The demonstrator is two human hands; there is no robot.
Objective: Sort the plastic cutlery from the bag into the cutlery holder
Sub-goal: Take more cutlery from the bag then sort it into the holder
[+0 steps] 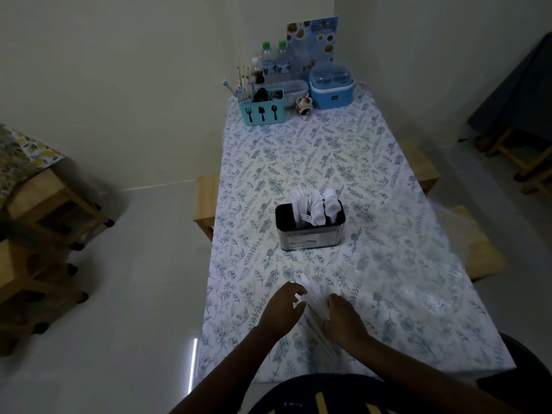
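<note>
Left of your fingers, well apart from them, wooden stools (53, 210) stand on the pale floor.

Your left hand (283, 309) rests on the near end of the table (388, 204), which is covered with a leaf-print cloth. Its fingers (298, 289) are curled and slightly spread, gripping the left edge of the clear plastic bag (313, 319). The bag lies flat between your 2 hands, and the pale streaks inside it are too blurred to identify.

Straight beyond your fingertips, well apart from them, the cutlery holder (310, 237) stands upright at mid-table. White plastic cutlery (316, 204) stands in it in 3 clusters, with fork tines showing in the middle one.

Your right hand (343, 321) holds the bag's right edge. Its fingers (334, 300) are curled close together, and their tips are hidden.

Far beyond your fingers, at the table's far end, stand a turquoise caddy (263, 112), 2 water bottles (276, 61), a blue lidded container (331, 88) and a menu card (313, 40).

Right of your fingers, another stool (478, 249) sits beside the table.
</note>
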